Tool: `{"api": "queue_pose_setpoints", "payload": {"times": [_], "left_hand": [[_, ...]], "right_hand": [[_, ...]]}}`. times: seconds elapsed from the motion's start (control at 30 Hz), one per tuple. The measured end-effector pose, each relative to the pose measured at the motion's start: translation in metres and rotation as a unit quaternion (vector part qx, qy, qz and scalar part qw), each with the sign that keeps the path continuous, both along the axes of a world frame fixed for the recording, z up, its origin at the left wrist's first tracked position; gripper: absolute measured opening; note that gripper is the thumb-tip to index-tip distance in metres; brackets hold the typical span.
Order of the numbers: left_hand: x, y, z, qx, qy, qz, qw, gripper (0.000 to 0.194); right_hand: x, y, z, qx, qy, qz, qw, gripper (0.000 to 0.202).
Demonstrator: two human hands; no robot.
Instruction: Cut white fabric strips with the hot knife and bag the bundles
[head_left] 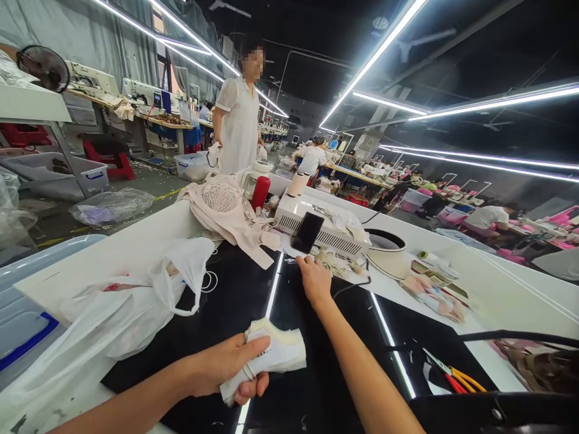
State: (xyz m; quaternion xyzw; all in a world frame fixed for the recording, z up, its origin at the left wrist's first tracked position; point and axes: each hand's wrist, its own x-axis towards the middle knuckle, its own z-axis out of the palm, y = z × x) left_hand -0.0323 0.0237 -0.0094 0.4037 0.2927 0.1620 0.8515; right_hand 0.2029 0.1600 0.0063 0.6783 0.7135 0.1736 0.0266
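Observation:
My left hand (237, 364) is closed around a small stack of white and cream fabric pieces (283, 352), its thumb on top. Small dark print shows on the upper piece, and a thin band seems to cross the stack. My right hand (315, 280) reaches forward over the black tabletop (226, 301), fingers stretched out and apparently holding nothing. Just beyond its fingertips a dark phone (307, 232) leans against a white vented machine (289, 208). Cream fabric scraps (335, 262) lie beside the right hand.
A white plastic bag (136, 301) lies left, with beige lace bras (221, 202) behind it. Scissors with orange and red handles (459, 378) lie right, near a visor (386, 244). A red bottle (260, 191) stands at the back. A person in white (239, 120) stands beyond the table.

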Motion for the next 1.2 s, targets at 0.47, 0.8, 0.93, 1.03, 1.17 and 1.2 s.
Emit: {"api": "queue_pose_setpoints", "payload": {"times": [0.47, 0.8, 0.93, 1.03, 1.17, 1.2], "left_hand": [[-0.003, 0.012, -0.004, -0.087, -0.033, -0.003, 0.996, 0.074], [-0.001, 0.013, -0.001, -0.123, -0.04, 0.009, 0.992, 0.079], [-0.001, 0.014, -0.002, -0.12, -0.046, 0.028, 0.991, 0.075], [0.0, 0.012, -0.004, -0.1, -0.05, 0.075, 0.991, 0.063], [0.0, 0.013, -0.005, -0.058, -0.063, 0.152, 0.985, 0.047], [0.0, 0.014, -0.005, -0.049, -0.068, 0.17, 0.982, 0.044]], "right_hand": [[-0.016, -0.002, 0.035, -0.054, -0.136, 0.079, 0.986, 0.029], [-0.025, -0.003, 0.028, -0.063, -0.055, 0.081, 0.993, 0.029], [-0.022, -0.008, 0.036, -0.021, 0.04, 0.016, 0.999, 0.028], [-0.024, -0.023, 0.047, 0.036, 0.157, -0.053, 0.986, 0.031], [-0.032, -0.07, 0.056, 0.048, 0.343, -0.059, 0.936, 0.049], [-0.034, -0.085, 0.056, 0.034, 0.387, -0.043, 0.92, 0.059]]}}
